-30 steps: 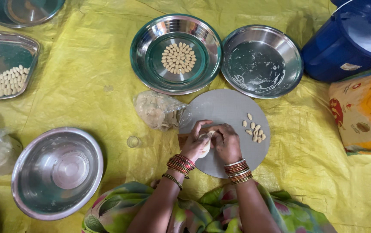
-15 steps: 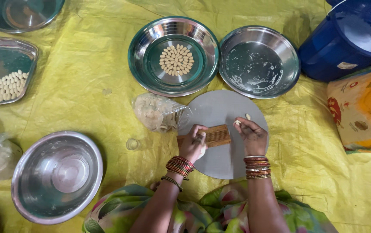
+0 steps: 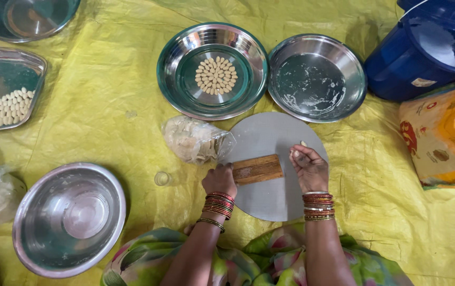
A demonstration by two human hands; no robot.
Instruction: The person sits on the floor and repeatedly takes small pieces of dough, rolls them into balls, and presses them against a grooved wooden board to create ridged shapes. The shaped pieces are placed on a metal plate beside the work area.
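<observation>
While gripping: hands (image 3: 219,181) fisted.

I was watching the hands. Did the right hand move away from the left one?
Yes. The right hand has moved right across the round grey board, apart from the left hand.

- One second ago both hands were pressed together over the near part of the round grey board (image 3: 270,140); the left hand (image 3: 219,180) and right hand (image 3: 309,168) now sit apart.
- The ridged wooden block (image 3: 257,169), hidden under the hands then, now lies bare between them, the left hand touching its left end.
- The cluster of small dough pieces on the board's right side is gone; a single dough piece (image 3: 304,143) remains near the right fingertips.
</observation>
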